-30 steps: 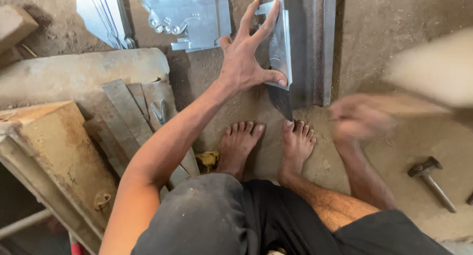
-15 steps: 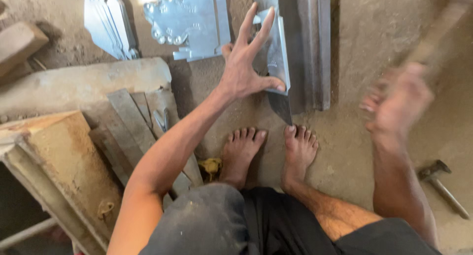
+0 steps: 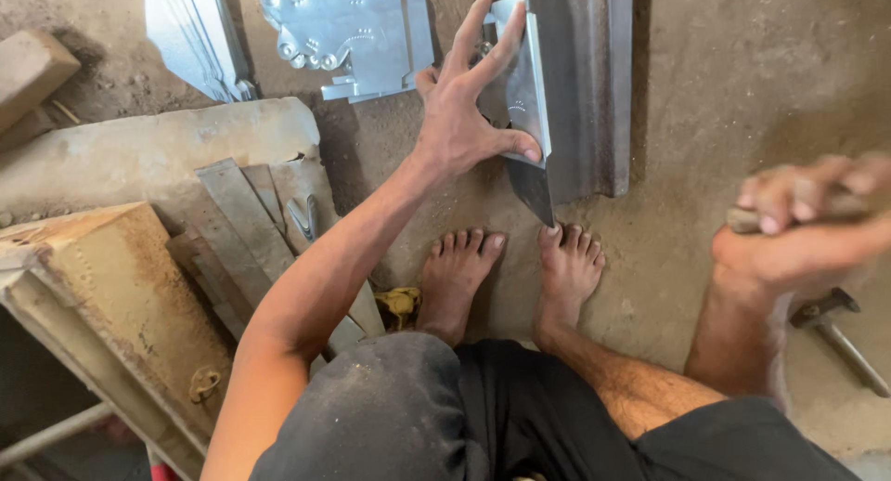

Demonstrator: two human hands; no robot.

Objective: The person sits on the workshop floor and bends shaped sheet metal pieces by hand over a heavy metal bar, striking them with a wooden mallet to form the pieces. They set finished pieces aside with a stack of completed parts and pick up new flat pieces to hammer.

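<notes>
Dirt floor; left hand (image 3: 464, 119) splayed, pressing metal sheet (image 3: 527, 96); right hand (image 3: 798, 226) gripping wooden handle (image 3: 747, 219).

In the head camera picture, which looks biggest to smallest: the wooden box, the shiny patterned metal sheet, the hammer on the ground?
1. Wooden box, nearer the camera, so unsure.
2. Patterned metal sheet.
3. Hammer, partly hidden.

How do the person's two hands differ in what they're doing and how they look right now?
The left hand is sharp in the picture, fingers spread, pressing a small metal sheet against the grey metal channel; the right hand is blurred. The left hand lies open and flat, while the right hand is closed in a fist around a handle. The left hand is stretched out ahead; the right hand is raised near the camera. Both are bare.
</notes>
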